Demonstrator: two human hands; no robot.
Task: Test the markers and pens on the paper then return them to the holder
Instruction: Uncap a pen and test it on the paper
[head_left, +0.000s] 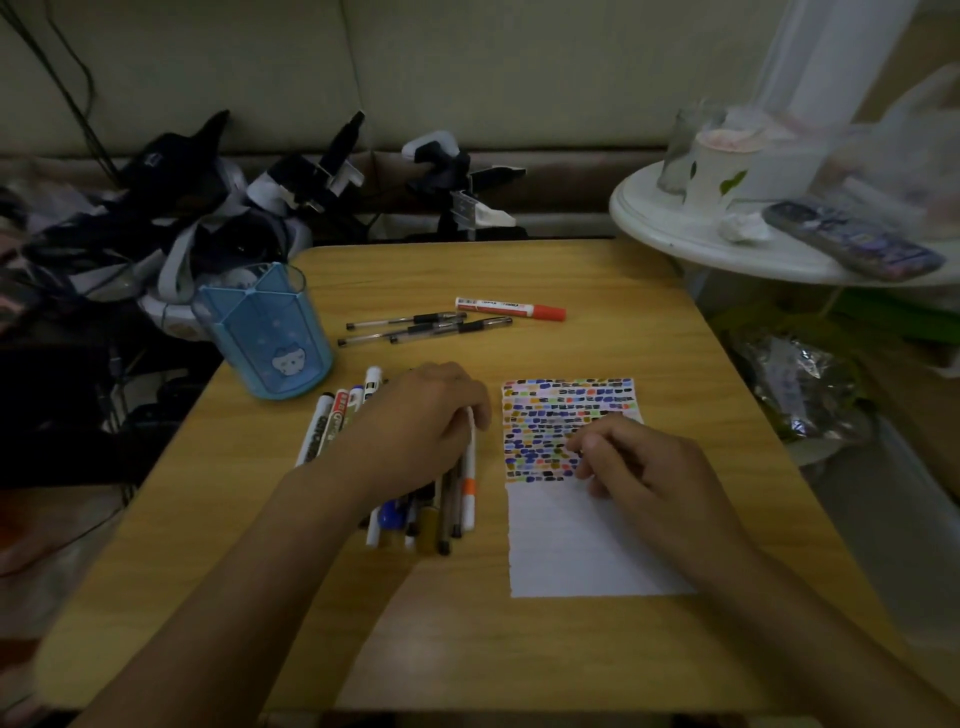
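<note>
A white paper (571, 545) lies on the wooden table (467, 649), its upper half filled with rows of small coloured test marks. My right hand (639, 462) rests on the paper with fingers loosely curled, fingertips at the marks, holding nothing I can see. My left hand (421, 415) lies over a pile of markers and pens (415, 514) left of the paper. Its fingers curl round the top end of a white marker with an orange band (470, 483). The blue transparent holder (265, 332) stands empty at the back left.
Three black pens (415, 327) and a red-capped white marker (511, 308) lie behind my hands. Dark bags and gear (171, 208) crowd the table's back left edge. A white round side table (727, 239) with cups and a remote stands at the right.
</note>
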